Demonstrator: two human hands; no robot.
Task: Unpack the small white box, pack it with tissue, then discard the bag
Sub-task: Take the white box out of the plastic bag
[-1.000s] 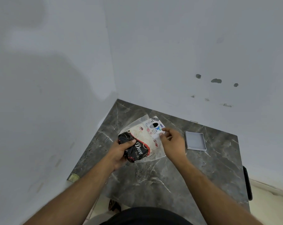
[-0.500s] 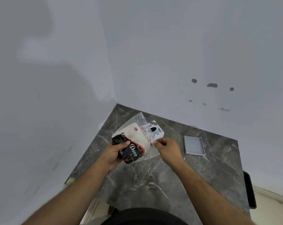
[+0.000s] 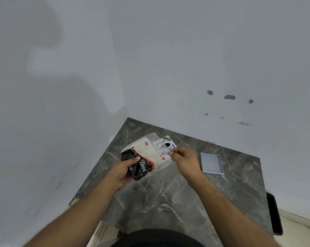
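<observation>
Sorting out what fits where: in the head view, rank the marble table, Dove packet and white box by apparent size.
1. marble table
2. Dove packet, partly hidden by the left hand
3. white box, close to the packet, so unsure

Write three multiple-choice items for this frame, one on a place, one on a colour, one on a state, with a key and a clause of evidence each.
1. Where does the small white box lie?
A. on the table, beyond the right hand
B. in the left hand
C. on the floor

2. What colour is the end of the Dove pack that the left hand grips?
A. green
B. black
C. yellow

3. What is the right hand doing?
A. lying flat on the table
B. pinching the edge of the clear bag
C. holding the box

Key: 1 A, the box rests open on the marble table, apart from both hands. 2 B, white lettering on black with red trim. 3 B, fingertips meet on the plastic.
</observation>
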